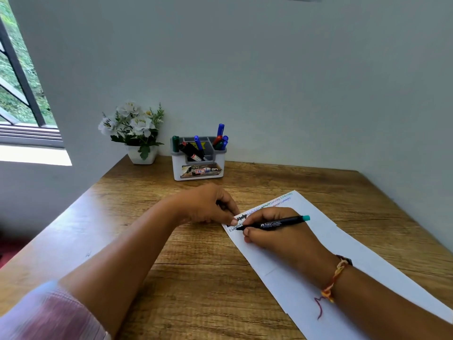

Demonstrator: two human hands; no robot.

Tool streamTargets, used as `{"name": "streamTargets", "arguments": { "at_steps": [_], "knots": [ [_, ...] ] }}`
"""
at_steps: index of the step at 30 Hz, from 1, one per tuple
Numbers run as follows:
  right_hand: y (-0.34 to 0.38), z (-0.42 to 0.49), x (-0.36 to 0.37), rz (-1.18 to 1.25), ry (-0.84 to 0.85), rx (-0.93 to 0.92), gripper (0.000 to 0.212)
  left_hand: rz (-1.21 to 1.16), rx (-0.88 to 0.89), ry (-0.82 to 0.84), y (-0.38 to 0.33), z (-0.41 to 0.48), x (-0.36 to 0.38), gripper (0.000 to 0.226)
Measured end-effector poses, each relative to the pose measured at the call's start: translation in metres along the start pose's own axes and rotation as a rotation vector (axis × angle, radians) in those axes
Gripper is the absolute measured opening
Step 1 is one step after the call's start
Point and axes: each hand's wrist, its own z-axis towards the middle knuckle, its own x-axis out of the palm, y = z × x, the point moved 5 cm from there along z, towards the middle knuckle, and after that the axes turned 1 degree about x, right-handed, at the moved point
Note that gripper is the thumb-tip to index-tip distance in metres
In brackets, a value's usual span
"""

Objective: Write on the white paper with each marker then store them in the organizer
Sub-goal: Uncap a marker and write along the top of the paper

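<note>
A long white paper (pixel 362 256) lies on the wooden table, with lines of coloured writing along its far edge. My right hand (pixel 277 234) grips a black marker (pixel 282 223) with a teal end, its tip on the paper's near-left corner. My left hand (pixel 208 204) rests at that corner with fingers curled round a small dark object, probably the marker's cap, and a fingertip on the paper's edge. The white and grey organizer (pixel 198 163) stands at the back, holding several blue, red, green and black markers.
A white pot of white flowers (pixel 137 136) stands left of the organizer in the table's back corner. Walls close off the back and right. A window lies at the far left. The wooden table (pixel 196 278) has bare surface left of the paper.
</note>
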Motion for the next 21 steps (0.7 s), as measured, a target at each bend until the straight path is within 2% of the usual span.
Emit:
{"name": "streamTargets", "arguments": {
  "at_steps": [14, 21],
  "knots": [
    [0.0009, 0.0016, 0.0087, -0.127, -0.051, -0.032, 0.01, -0.05, 0.026, 0.048, 0.0036, 0.0038, 0.0014, 0.026],
    [0.0019, 0.0019, 0.0074, -0.093, -0.044, -0.014, 0.01, -0.048, 0.018, 0.062, 0.0034, 0.0037, 0.0016, 0.027]
  ]
}}
